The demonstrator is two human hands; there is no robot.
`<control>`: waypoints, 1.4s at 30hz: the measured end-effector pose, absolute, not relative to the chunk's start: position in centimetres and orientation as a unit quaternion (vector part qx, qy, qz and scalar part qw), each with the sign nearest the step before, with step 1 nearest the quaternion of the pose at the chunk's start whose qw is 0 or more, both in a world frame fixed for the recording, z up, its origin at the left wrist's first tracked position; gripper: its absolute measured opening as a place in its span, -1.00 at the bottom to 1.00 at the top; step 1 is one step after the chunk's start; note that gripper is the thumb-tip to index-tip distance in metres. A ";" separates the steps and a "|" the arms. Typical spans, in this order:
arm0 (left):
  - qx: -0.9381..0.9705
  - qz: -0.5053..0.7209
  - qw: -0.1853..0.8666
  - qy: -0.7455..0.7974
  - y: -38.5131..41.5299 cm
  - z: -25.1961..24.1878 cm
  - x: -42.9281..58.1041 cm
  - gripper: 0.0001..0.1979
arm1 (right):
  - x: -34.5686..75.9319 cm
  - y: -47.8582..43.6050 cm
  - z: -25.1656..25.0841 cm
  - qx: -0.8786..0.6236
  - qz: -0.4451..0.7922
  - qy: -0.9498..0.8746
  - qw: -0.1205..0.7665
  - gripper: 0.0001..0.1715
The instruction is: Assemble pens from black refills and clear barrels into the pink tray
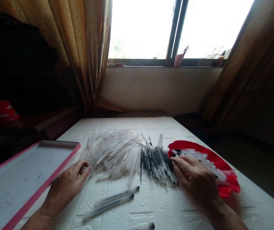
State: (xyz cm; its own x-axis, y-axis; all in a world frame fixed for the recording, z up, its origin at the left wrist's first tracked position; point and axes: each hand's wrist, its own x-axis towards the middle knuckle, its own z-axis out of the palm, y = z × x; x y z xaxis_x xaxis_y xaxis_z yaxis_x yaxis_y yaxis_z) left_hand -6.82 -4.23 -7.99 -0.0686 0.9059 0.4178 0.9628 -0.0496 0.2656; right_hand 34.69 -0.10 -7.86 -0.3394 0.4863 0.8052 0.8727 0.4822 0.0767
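My left hand (66, 183) is above the table's left side, fingers loosely curled with a small gap between thumb and forefinger. Nothing shows in it. Just beyond it lies a heap of clear pen barrels (115, 150). My right hand (196, 175) is at the near-left edge of a red dish (230, 175), thumb and forefinger drawn together; whatever they pinch is hidden. In the dish are white and clear pen caps (206, 158) and some black pieces. Dark ink refills (157, 163) lie bunched left of that hand. Two capped pens (115, 198) rest in front.
A third pen (146, 226) is cut off by the bottom edge. At left sits a shallow white tray with a pink rim (62, 166). The white brick-patterned table (137, 123) reaches toward a wall and window. A pink cup (178, 59) stands on the sill.
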 end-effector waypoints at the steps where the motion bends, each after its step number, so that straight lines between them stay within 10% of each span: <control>1: -0.686 -0.258 0.063 -0.678 -4.4 -7.9 -6.5 -0.71 | 34.1 -0.4 -7.8 -0.425 -0.238 -0.786 0.380 -0.70; 17: -0.838 -0.121 -0.124 -0.516 -6.7 -7.7 -2.4 -0.91 | 30.0 -2.4 -8.1 -0.342 -0.099 -0.864 0.357 -0.68; 29: -0.857 -0.205 -0.094 -0.463 -7.0 -8.9 -2.6 -0.85 | 28.1 -3.9 -8.2 -0.312 0.054 -0.917 0.241 -0.68; 42: -0.840 -0.310 -0.043 -0.443 -7.2 -9.9 -2.4 -0.80 | 27.9 -4.1 -8.0 -0.322 0.166 -0.865 0.348 -0.51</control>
State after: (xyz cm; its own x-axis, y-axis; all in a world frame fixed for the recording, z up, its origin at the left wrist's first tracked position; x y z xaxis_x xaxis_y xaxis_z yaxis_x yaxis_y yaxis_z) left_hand -2.38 -7.18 -9.90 0.4154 0.7713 0.4822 0.7182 -0.6034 0.3464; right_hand 27.85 -4.12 -7.96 -0.5504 0.6729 0.4942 0.4420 0.7370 -0.5113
